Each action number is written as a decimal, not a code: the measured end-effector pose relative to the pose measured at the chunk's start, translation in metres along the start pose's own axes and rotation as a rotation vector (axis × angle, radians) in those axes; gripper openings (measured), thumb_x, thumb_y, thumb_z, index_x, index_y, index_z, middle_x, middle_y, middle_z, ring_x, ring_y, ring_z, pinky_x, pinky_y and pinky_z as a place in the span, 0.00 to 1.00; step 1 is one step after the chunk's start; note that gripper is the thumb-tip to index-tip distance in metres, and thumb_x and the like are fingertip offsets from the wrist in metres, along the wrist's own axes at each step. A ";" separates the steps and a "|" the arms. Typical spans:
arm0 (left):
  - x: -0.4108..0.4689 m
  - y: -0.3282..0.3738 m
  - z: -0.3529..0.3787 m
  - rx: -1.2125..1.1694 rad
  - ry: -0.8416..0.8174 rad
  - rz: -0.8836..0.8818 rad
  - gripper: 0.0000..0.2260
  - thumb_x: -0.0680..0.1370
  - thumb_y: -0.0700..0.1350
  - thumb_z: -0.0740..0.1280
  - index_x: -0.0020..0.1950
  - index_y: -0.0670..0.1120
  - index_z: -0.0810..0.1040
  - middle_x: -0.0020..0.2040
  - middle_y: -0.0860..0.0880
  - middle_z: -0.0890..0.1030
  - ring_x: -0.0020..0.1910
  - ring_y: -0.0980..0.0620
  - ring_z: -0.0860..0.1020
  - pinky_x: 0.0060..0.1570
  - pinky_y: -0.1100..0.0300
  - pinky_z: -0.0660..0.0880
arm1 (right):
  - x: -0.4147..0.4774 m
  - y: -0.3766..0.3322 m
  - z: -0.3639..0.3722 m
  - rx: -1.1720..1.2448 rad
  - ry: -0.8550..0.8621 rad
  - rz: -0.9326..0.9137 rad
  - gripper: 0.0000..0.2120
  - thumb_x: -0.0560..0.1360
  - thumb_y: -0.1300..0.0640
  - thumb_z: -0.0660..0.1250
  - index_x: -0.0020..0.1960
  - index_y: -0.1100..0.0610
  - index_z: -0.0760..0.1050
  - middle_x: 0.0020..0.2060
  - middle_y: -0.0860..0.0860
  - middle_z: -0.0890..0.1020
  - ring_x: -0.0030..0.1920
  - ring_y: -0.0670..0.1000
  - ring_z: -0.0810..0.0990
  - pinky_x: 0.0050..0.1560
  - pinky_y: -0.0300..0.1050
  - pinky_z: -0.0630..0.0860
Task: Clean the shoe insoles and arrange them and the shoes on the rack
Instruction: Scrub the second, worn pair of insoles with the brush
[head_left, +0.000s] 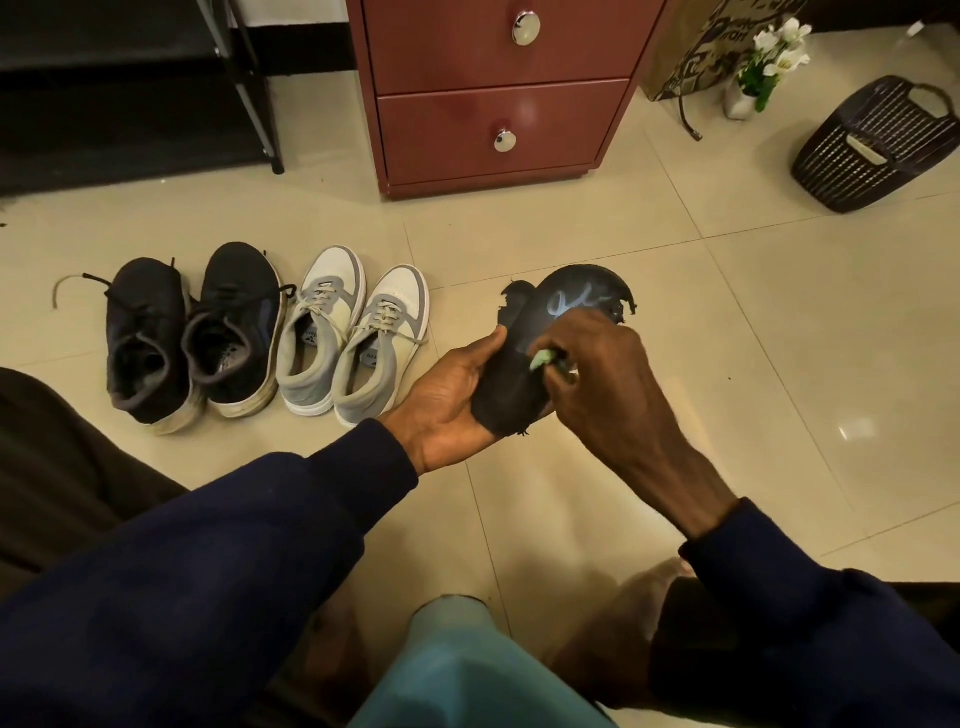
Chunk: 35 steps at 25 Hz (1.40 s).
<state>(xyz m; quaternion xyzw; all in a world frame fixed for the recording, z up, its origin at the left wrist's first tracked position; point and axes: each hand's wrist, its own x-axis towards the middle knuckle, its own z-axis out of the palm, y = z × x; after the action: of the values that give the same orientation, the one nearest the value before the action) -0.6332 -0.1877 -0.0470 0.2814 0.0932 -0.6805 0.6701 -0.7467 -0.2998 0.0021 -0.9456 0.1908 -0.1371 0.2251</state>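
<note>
- Nearest: a blurry teal object (467, 665) below both hands, can't tell what it is.
- Left hand (452, 400) is palm up, thumb and fingers curled round the dark insole (514, 382), held off the floor with its top face up for wiping.
- Right hand (605, 387) is curled, pinching a pale green wipe (541, 358) against the insole's middle; the toe edge is frayed.
- Bare tile right of the right hand, probably room to set things down.
- Left of the left hand: grey-white sneakers (353, 338), then black sneakers (192, 332), side by side.
- Farthest: dark rack (130, 78) beyond the shoes, drawer unit (498, 93) beside it.
</note>
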 end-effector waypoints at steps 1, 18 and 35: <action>0.000 0.000 -0.001 0.041 0.013 0.000 0.16 0.86 0.51 0.60 0.65 0.42 0.79 0.57 0.42 0.83 0.53 0.46 0.83 0.62 0.49 0.75 | -0.005 -0.009 0.003 0.072 -0.084 -0.040 0.10 0.68 0.70 0.71 0.44 0.58 0.83 0.41 0.52 0.83 0.42 0.49 0.79 0.46 0.42 0.78; 0.001 -0.002 -0.002 0.003 0.029 -0.009 0.18 0.86 0.51 0.60 0.68 0.41 0.78 0.61 0.41 0.83 0.55 0.44 0.83 0.64 0.50 0.76 | -0.005 -0.001 0.004 0.036 0.008 0.090 0.08 0.69 0.69 0.71 0.43 0.57 0.82 0.40 0.51 0.82 0.40 0.49 0.79 0.44 0.48 0.79; -0.001 -0.005 0.001 -0.010 0.032 -0.027 0.18 0.86 0.51 0.59 0.70 0.42 0.77 0.62 0.40 0.83 0.59 0.44 0.81 0.64 0.50 0.77 | -0.002 0.006 0.002 0.025 -0.013 0.135 0.07 0.69 0.68 0.72 0.42 0.57 0.83 0.40 0.51 0.83 0.40 0.48 0.79 0.45 0.47 0.80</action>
<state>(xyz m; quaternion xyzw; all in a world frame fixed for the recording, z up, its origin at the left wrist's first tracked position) -0.6384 -0.1866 -0.0473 0.2873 0.1110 -0.6845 0.6608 -0.7498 -0.3030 -0.0027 -0.9285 0.2510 -0.1177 0.2470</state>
